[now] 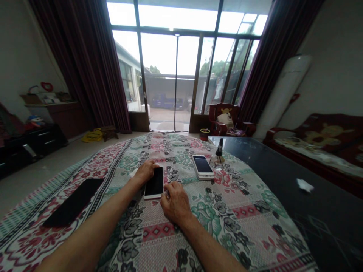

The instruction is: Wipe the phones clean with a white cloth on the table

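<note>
A white-framed phone (154, 184) with a dark screen lies face up on the patterned cloth (159, 243). My left hand (146, 170) is at its upper left edge, fingers bent together over something white, perhaps a tissue, that is mostly hidden. At the phone's lower right edge rests my right hand (176, 201), with its fingers curled against the side. Further right, two white phones (203, 166) are stacked, the upper one screen up. Just beyond them stands a clear bottle (217, 160) with a black top.
A long black cloth or mat (74, 203) lies on the left. To the right is a dark tabletop (272, 166) bearing a crumpled white tissue (305, 185). A red wooden chair (219, 117), a sofa (326, 139) and glass doors (172, 83) are farther off.
</note>
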Action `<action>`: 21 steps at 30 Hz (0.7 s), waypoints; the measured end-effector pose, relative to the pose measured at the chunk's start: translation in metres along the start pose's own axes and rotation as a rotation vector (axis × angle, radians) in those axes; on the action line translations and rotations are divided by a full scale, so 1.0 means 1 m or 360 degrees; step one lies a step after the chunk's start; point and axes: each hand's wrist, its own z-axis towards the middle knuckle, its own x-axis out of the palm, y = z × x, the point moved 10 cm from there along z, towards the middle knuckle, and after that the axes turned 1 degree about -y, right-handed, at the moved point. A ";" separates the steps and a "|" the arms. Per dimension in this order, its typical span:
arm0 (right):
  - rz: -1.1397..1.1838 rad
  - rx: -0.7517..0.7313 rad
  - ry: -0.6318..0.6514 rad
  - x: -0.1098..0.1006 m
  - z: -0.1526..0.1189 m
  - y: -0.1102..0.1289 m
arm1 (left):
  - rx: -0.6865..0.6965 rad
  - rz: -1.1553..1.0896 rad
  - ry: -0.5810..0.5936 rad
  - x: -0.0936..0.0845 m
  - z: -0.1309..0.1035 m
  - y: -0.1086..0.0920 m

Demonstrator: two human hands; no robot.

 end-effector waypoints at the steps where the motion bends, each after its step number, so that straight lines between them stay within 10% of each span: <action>1: 0.0003 -0.0001 0.0001 0.000 0.000 0.000 | -0.0026 0.0040 0.0002 0.001 0.002 0.000; 21: -0.0023 -0.0036 0.0065 0.001 0.000 0.004 | 0.0142 0.0162 0.0085 0.007 -0.013 -0.034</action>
